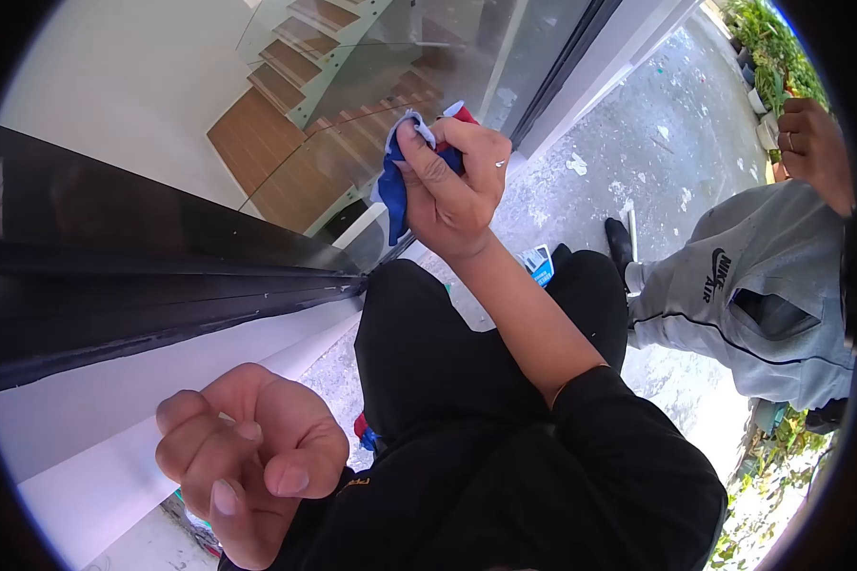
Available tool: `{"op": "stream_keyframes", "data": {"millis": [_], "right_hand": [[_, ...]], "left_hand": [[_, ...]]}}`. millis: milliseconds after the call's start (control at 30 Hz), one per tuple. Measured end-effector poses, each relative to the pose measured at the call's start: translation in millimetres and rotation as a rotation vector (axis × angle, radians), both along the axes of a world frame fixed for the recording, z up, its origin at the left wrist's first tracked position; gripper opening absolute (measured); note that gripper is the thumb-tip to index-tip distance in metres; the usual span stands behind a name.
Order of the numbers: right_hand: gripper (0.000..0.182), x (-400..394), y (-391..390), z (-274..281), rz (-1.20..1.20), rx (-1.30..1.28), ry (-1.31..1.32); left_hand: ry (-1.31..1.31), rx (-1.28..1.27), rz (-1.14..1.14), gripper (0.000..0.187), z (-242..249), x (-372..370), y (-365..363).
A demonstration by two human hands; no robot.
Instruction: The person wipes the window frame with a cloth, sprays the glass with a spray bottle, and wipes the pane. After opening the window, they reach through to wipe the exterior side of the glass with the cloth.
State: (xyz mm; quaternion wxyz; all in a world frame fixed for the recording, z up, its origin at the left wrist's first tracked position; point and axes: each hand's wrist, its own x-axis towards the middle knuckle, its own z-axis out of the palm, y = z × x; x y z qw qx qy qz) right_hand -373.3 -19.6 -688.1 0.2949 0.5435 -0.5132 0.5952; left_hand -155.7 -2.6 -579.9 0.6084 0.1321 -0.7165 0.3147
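Observation:
My right hand grips a bunched cloth, blue with grey-white and red parts, with the thumb pressed along its top. It is up at the glass pane, and the cloth overlaps the glass in this view. At lower left, close to the camera, my left hand hangs in the air with its palm turned up. Its fingers are loosely curled, the thumb stands apart from them, and nothing shows in it. Below the glass runs a dark frame above a white ledge.
Wooden stairs show through the glass. At right stands another person in grey trousers, a hand raised. A blue-and-white packet lies on the spotted concrete floor near my knee. Potted plants line the far edge.

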Motion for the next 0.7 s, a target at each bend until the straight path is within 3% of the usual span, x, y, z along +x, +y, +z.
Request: {"op": "stream_keyframes", "data": {"millis": [100,233,333,433,700], "right_hand": [[0.034,1,13,-28,-0.019,0.184,0.000],[0.032,-3,9,2,-0.037,0.078,0.019],[0.035,4,23,-21,-0.013,0.141,0.013],[0.036,7,25,-11,-0.006,0.097,0.041],[0.036,13,36,-18,0.022,0.080,0.020]], "left_hand": [[0.002,-0.002,0.047,0.024,5,-5,-5],[-0.030,0.054,-0.035,0.026,10,1,1],[-0.040,0.108,-0.008,0.028,9,12,15],[0.005,0.157,-0.102,0.034,-2,22,25],[0.010,0.145,-0.070,0.035,-11,27,36]]}}
